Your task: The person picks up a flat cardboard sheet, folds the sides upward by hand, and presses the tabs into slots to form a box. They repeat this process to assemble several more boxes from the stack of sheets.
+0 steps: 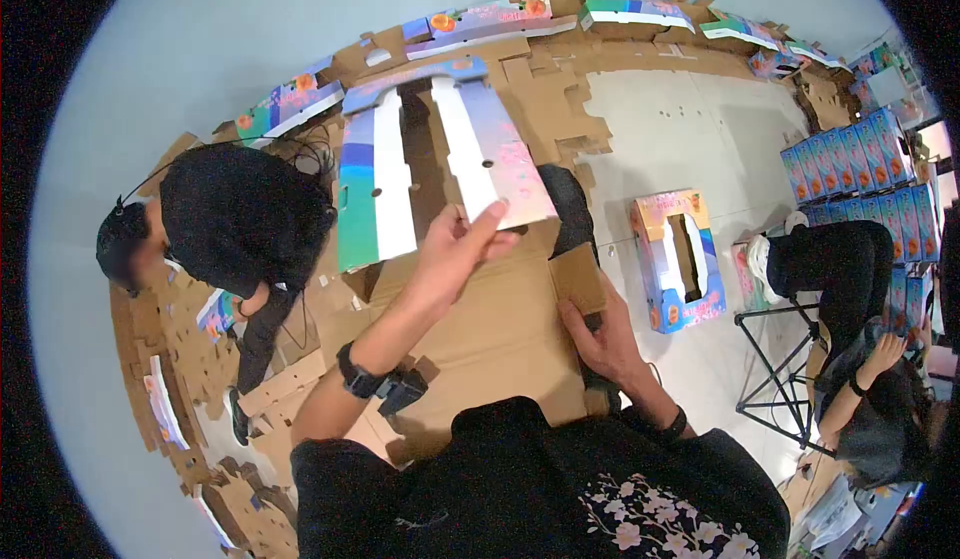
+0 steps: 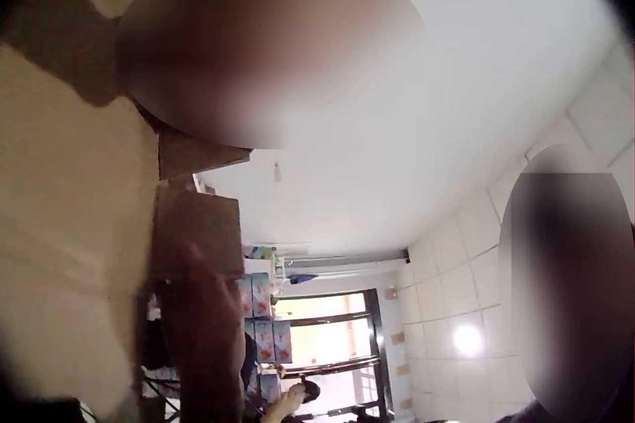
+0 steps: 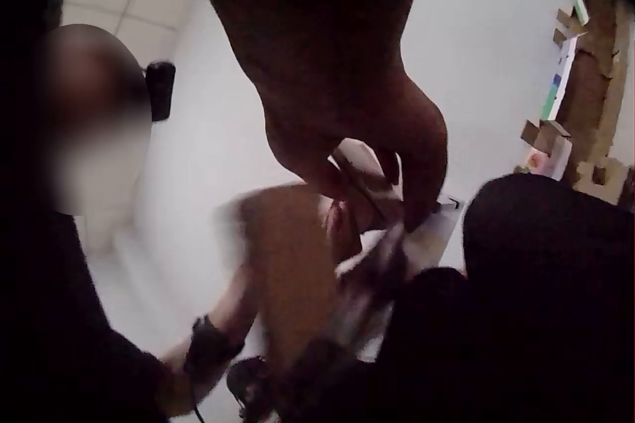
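Observation:
A printed cardboard carton (image 1: 515,164), green, blue and pink with white strips beside a long cut-out, is tilted up in front of me. My left hand (image 1: 455,264) pinches its near edge, thumb on the printed face and fingers bent at the edge. Below it a large plain brown cardboard panel (image 1: 480,349) spreads over my lap. At its right side my right hand (image 1: 608,337) grips a brown flap (image 1: 578,277), the thumb lying on it. The left wrist view also catches this flap (image 2: 198,230); in the right wrist view, the right hand (image 3: 367,125) has its fingers bent down.
One printed carton (image 1: 680,259) stands on the pale floor to the right. Stacked cartons (image 1: 850,164) and a seated person by a folding stool (image 1: 780,359) are farther right. Another person (image 1: 245,219) bends over on the left. Flattened cardboard (image 1: 545,89) lines the wall.

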Demonstrator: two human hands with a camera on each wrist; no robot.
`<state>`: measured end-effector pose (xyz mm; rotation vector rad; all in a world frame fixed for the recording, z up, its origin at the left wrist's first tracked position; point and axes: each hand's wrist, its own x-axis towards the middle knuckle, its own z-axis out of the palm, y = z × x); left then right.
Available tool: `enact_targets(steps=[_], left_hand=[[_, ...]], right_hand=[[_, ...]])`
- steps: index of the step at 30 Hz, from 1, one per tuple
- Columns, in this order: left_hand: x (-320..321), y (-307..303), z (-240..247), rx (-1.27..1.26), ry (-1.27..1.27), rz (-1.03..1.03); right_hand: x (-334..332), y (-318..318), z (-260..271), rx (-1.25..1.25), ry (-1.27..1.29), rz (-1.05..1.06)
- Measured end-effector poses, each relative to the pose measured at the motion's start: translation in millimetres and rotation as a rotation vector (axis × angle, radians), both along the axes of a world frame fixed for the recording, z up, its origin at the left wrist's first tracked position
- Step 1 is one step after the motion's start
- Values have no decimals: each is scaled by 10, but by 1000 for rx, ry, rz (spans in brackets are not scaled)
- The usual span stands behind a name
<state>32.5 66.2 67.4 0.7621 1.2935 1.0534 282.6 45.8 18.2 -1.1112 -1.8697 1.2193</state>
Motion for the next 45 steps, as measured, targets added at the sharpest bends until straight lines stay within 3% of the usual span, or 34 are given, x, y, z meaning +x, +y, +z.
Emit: enact_targets(steps=[1, 2, 4, 6, 8, 10, 12, 14, 17, 18, 21, 24, 28, 32, 35, 37, 40, 43, 45], left_hand=[[-46, -60, -36, -18, 160, -100], [-73, -256, -176, 146, 253, -203], [-77, -695, 75, 577, 985, -386], [-165, -1084, 115, 691, 1114, -382], [-192, -1557, -54, 449, 1306, 135], [-265, -1784, -413, 328, 1229, 532], [-302, -1906, -568, 172, 887, 746], [-311, -1983, -638, 2, 292, 741], [-175, -1894, -619, 345, 861, 497], [-170, -1824, -486, 444, 1103, 290], [-208, -1711, -473, 491, 1082, 110], [-246, -1623, -467, 415, 1064, 67], [-347, -1539, -637, 267, 976, 215], [-374, -1305, -410, 11, 630, 452], [-550, -1220, -606, -88, 687, 471], [-551, -1000, -471, 201, 641, 425], [-755, -789, -434, 286, 802, 262], [-698, -766, -272, 448, 1004, 182], [-627, -936, -179, 509, 1289, 29]], right_hand=[[24, -33, -60, 24, -7, 8], [50, -60, -132, 142, -90, -39], [130, -157, -119, 92, -153, -50], [233, -251, -168, 101, -198, -71], [302, -302, -309, 175, -220, -105], [300, -320, -308, 233, -184, -162], [281, -311, -304, 254, -158, -151], [273, -267, -283, 240, -151, -80], [292, -145, -233, 217, -134, 61], [310, -120, -239, 222, -145, 82], [328, -55, -242, 219, -173, 146], [331, 7, -237, 169, -221, 191], [252, 118, -218, -48, -263, 71], [69, 214, -144, -121, -184, -197], [-31, 332, -83, -164, -34, -283], [-56, 455, -52, -201, -7, -250], [-36, 718, -116, -210, -130, -95], [-22, 735, 14, 42, -308, -2], [46, 617, 122, 208, -400, 27]])
